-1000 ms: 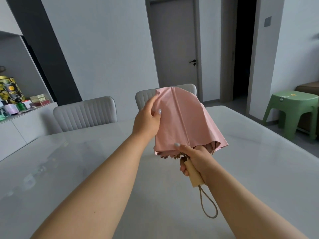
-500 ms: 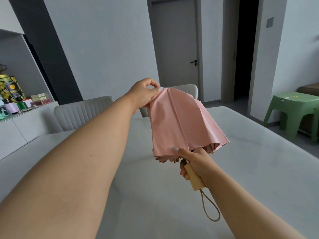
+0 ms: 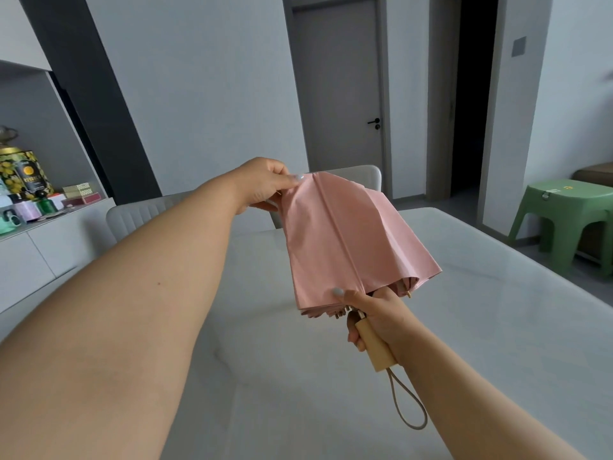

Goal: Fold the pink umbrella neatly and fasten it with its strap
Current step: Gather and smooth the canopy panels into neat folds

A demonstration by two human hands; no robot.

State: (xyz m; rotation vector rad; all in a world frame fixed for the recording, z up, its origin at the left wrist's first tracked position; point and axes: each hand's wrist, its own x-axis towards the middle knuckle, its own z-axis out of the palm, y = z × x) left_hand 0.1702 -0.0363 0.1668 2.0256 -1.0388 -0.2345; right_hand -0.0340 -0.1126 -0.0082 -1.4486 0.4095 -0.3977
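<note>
There is one pink umbrella [image 3: 345, 234], held up in the air over the table [image 3: 464, 327], near the middle of the view. It is closed but loose, and its cloth hangs in floppy folds. It has one pale wooden handle [image 3: 378, 348] and one thin cord loop [image 3: 409, 406] that hangs down from the handle toward 6 o'clock.

There are two hands. The left hand [image 3: 265, 185] is at 12 o'clock from the middle. Its thumb and fingers pinch the top edge of the pink cloth. The right hand [image 3: 374, 313] is at about 5 o'clock. Its fingers curl tight round the handle, and its thumb presses on the bottom edge of the cloth.

The table is one big, smooth, shiny pale grey top. Two pale grey chairs stand at its far side, one [image 3: 139, 217] at 10 o'clock and one [image 3: 361, 175] at 12 o'clock behind the umbrella.

One green plastic stool [image 3: 564, 214] stands at 3 o'clock. One grey door [image 3: 338, 84] is shut at 12 o'clock, with a dark doorway beside it. At 9 o'clock a white shelf [image 3: 59, 220] holds one big flowery tin [image 3: 23, 172] and some small boxes and bottles, too many and too small to count.
</note>
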